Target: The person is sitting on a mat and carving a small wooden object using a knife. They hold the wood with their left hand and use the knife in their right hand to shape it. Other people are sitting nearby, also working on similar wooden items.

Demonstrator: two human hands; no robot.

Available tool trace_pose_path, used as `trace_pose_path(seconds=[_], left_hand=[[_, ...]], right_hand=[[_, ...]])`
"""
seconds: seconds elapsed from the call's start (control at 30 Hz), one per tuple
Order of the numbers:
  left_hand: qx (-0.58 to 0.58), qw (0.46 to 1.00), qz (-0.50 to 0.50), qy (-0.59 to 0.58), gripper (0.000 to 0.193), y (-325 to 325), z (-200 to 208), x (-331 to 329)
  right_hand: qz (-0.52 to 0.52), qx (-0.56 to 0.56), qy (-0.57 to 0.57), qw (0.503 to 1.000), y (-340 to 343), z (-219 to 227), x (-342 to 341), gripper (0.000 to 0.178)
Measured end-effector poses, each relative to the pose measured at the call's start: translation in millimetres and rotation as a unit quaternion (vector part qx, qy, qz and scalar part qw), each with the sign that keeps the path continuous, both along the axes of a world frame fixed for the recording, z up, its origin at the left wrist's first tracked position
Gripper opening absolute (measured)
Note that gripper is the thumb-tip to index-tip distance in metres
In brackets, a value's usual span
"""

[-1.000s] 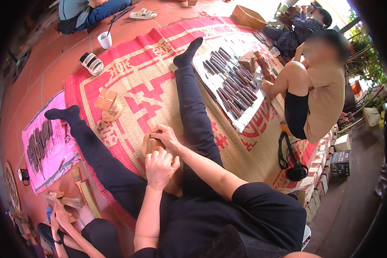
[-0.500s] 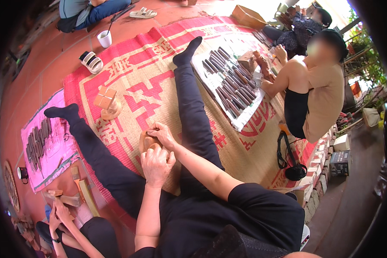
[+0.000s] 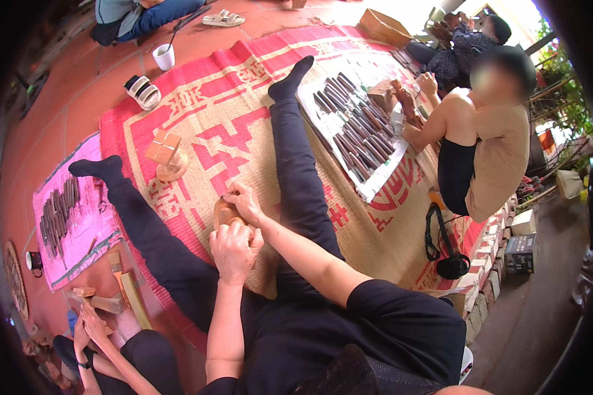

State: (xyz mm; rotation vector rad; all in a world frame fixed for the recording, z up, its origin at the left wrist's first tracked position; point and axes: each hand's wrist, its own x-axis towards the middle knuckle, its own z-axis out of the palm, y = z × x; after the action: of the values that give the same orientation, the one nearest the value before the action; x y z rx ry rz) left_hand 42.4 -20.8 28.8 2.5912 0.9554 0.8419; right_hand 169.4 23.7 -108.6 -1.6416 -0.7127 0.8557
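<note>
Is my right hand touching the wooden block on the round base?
Apart: the head view shows bare mat between right hand and wooden block.

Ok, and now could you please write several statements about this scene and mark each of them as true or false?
1. The left hand is at the brown wooden piece. True.
2. The right hand lies on the person's knee, away from the wood. False: it is also at the brown wooden piece.
3. Slender dark tools lie on the pink cloth. True.
4. The pink cloth is on the person's right side. False: it is on the left.
5. The person's feet are bare. False: they wear dark socks.
6. The woven mat has a red pattern. True.
</note>
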Motion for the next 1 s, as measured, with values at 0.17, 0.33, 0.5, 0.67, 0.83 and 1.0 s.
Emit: trace_pose_path(seconds=[0.17,0.33,0.5,0.67,0.83,1.0], left_hand=[[-0.009,1.000,-0.002,-0.001,0.022,3.3,1.0,0.0],[-0.005,1.000,-0.003,0.002,0.022,-0.3,-2.0,2.4],[-0.003,1.000,-0.012,0.011,0.023,-3.1,-1.0,4.6],[0.005,1.000,-0.005,0.014,0.024,-0.6,-3.4,3.2],[-0.001,1.000,-0.024,-0.009,0.025,0.0,-0.7,5.7],[-0.001,1.000,-0.003,0.003,0.023,2.9,0.6,-1.4]], right_hand=[[-0.044,-0.039,0.015,0.998,16.5,-8.7,18.8,0.013],[0.024,-0.007,-0.017,1.000,-2.3,-1.0,-6.5,0.015],[-0.046,-0.058,-0.050,0.996,12.4,5.0,9.9,0.018],[0.054,-0.011,-0.052,0.997,1.5,4.0,-3.0,0.021],[0.010,-0.026,-0.120,0.992,8.7,0.8,7.6,0.021],[0.010,-0.086,-0.053,0.995,14.8,15.3,12.1,0.019]])
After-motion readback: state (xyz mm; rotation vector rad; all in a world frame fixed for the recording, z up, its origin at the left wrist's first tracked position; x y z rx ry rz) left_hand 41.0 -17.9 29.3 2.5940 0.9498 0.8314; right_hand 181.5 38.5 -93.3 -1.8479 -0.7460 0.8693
